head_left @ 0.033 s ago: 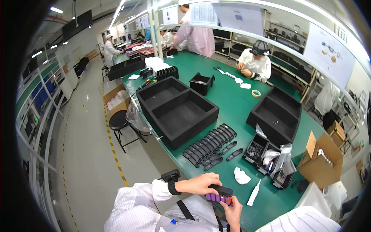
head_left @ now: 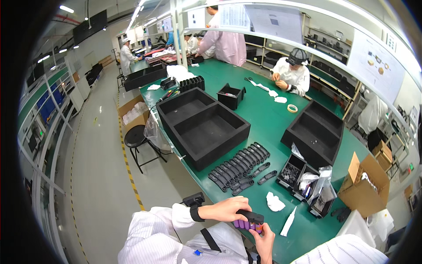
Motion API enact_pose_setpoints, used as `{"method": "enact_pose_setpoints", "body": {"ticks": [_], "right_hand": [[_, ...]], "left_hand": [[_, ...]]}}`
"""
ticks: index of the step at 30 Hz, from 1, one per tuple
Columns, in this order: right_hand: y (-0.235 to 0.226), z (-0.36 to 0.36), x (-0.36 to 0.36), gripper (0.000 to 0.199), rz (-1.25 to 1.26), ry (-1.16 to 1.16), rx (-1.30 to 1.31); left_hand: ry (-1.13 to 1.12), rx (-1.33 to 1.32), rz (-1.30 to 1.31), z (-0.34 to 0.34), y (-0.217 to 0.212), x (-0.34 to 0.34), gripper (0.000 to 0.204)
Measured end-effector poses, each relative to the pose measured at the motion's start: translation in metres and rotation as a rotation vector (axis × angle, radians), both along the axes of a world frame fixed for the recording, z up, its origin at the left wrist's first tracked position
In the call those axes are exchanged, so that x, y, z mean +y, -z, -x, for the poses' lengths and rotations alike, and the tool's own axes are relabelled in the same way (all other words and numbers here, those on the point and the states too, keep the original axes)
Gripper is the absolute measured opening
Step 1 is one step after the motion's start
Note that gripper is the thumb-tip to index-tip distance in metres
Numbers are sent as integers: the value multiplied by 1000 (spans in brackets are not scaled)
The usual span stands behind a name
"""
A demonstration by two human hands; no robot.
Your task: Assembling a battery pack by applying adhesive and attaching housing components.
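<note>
Close to my chest, my left hand (head_left: 223, 209) grips a black plastic holder (head_left: 251, 216) from above and presses it onto a small pack of purple cylindrical cells (head_left: 247, 225). My right hand (head_left: 263, 243) supports that pack from below, fingers curled around its end. Both hands are at the near edge of the green table (head_left: 263, 110). Beyond them several matching black holders (head_left: 239, 167) lie in a slanted row.
A large black foam tray (head_left: 202, 125) sits mid-table and another (head_left: 316, 132) to the right. Small black bins (head_left: 292, 174), a white cloth (head_left: 274, 203) and an open cardboard box (head_left: 365, 187) are nearby. A stool (head_left: 136, 136) stands in the aisle. Other people work at the far end.
</note>
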State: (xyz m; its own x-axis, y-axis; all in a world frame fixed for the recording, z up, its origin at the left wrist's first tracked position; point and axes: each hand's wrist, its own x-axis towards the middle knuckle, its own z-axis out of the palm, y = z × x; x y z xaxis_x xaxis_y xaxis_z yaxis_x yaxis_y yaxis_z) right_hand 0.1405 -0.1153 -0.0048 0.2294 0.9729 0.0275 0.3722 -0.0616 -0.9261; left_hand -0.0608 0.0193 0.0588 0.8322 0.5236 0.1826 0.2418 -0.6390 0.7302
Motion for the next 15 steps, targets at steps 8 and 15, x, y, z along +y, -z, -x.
{"method": "enact_pose_setpoints", "body": {"ticks": [8,15], "right_hand": [[-30,0,14,48,-16,-4,0],[43,4,-28,40,262,99,119]], "left_hand": [[-443,-116,-405,70,-45,91,29],[-1086,-247,-337,198,-63,258,27]]}}
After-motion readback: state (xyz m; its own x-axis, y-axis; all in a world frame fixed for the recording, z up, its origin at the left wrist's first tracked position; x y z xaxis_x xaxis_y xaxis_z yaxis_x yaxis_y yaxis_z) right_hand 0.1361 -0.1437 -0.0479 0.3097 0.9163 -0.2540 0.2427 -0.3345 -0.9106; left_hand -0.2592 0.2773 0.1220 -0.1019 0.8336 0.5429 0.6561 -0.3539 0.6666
